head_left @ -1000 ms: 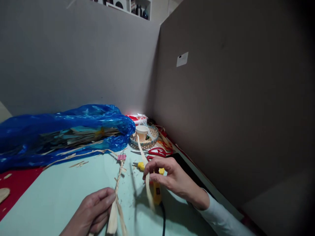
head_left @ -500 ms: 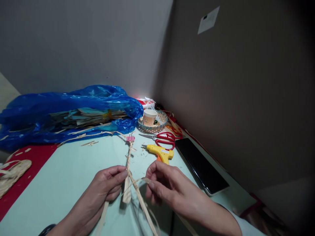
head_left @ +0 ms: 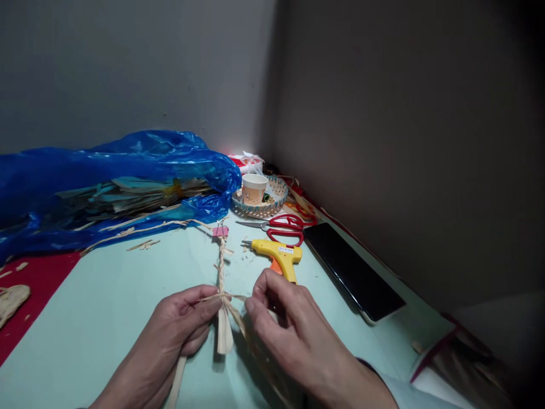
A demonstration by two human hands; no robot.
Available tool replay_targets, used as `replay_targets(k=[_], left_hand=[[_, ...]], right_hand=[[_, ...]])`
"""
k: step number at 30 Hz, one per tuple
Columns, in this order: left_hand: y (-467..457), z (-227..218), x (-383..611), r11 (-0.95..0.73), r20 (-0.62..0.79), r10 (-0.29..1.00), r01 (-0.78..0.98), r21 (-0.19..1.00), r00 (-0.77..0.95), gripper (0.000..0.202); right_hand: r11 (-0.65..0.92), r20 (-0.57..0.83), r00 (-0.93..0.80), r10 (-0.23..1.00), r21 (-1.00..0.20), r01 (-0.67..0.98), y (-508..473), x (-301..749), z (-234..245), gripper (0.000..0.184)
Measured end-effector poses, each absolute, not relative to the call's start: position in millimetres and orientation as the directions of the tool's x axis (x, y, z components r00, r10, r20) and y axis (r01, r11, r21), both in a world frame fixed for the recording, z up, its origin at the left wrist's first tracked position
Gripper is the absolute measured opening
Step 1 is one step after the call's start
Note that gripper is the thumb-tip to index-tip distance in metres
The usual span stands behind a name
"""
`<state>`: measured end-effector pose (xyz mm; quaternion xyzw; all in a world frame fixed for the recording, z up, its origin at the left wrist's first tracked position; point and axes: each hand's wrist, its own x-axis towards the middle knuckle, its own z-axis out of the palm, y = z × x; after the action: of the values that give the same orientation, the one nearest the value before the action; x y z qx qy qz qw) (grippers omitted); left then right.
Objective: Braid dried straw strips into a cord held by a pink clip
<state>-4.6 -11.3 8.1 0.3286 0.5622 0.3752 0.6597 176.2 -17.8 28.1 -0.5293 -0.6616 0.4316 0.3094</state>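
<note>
A thin plait of dried straw strips (head_left: 221,266) lies on the pale green table top (head_left: 106,307), its far end clamped in a pink binder clip (head_left: 220,230). My left hand (head_left: 179,329) pinches the near end of the plait, where loose flat strips (head_left: 224,332) hang down. My right hand (head_left: 285,329) is closed on one thin strip and holds it across the plait toward the left hand. The two hands nearly touch at the plait.
A yellow glue gun (head_left: 279,255) and red scissors (head_left: 281,226) lie just beyond my right hand. A black phone (head_left: 353,270) lies at the right. A woven tray (head_left: 259,201) holds a paper cup (head_left: 254,188). A blue plastic bag of straw (head_left: 110,182) fills the left back. Grey partition walls close the corner.
My right hand brought a loose strip from over the glue gun down to the plait and laid it across. The view dropped and both hands drew together.
</note>
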Motion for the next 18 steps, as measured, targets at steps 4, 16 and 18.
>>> replay_targets(k=[4, 16, 18], left_hand=[[-11.1, 9.8, -3.2, 0.500, -0.494, 0.866, -0.126, 0.857, 0.076, 0.025], [-13.1, 10.3, -0.8, 0.528, -0.518, 0.849, -0.184, 0.829, 0.104, 0.028], [-12.6, 9.2, -1.3, 0.535, -0.525, 0.845, -0.181, 0.825, 0.105, 0.029]], right_hand=[[0.175, 0.060, -0.310, 0.949, -0.917, 0.357, -24.4, 173.1, 20.9, 0.013], [-0.292, -0.294, -0.328, 0.898, -0.955, 0.057, -23.8, 163.4, 1.9, 0.027], [-0.235, -0.258, -0.308, 0.916, -0.966, 0.112, -23.7, 163.2, 1.6, 0.025]])
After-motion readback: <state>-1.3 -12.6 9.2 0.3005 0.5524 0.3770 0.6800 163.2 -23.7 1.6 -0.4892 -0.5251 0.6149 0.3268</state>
